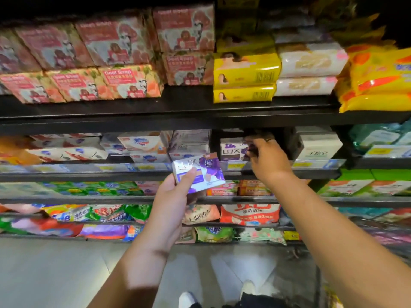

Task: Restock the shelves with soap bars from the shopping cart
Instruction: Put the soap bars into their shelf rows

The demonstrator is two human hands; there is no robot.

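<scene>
Far up and left of my left fingers lie pink packs (120, 82) that read "Goat Soap". My left hand (171, 196) grips a white and purple LUX soap box (200, 172), tilted, in front of the shelf (89, 176) edge, with the thumb across its face. Just right of it a second LUX box (232, 150) stands on the shelf, and my right hand (270, 162) curls its fingers around that box's right end. Right of these fingers stands a white box (318, 148); its writing is too blurred to read.
</scene>
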